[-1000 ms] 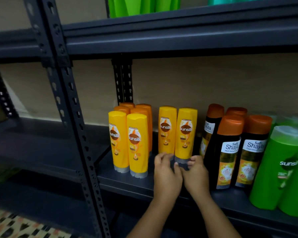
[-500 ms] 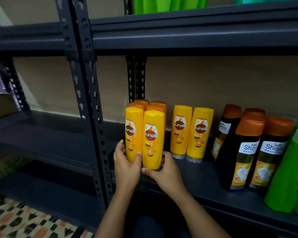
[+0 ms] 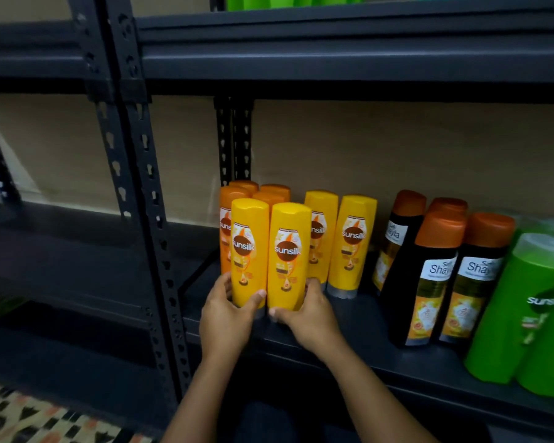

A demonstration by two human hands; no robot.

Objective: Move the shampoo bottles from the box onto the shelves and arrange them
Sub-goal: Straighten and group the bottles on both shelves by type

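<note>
Two yellow Sunsilk bottles stand upright side by side at the front of the dark shelf. My left hand grips the base of the left yellow bottle, thumb across its front. My right hand grips the base of the right yellow bottle. Behind them stand several orange Sunsilk bottles. To the right stand two more yellow bottles. The box is not in view.
Black Shayla bottles with orange caps and green Sunsilk bottles fill the shelf's right side. A perforated metal upright stands just left of my hands. Green bottles sit on the shelf above. Patterned floor shows at lower left.
My hands left the back pair of yellow bottles and moved left to the front pair, closing round their bases. The view has drifted, so the shelf sits further right in frame.
</note>
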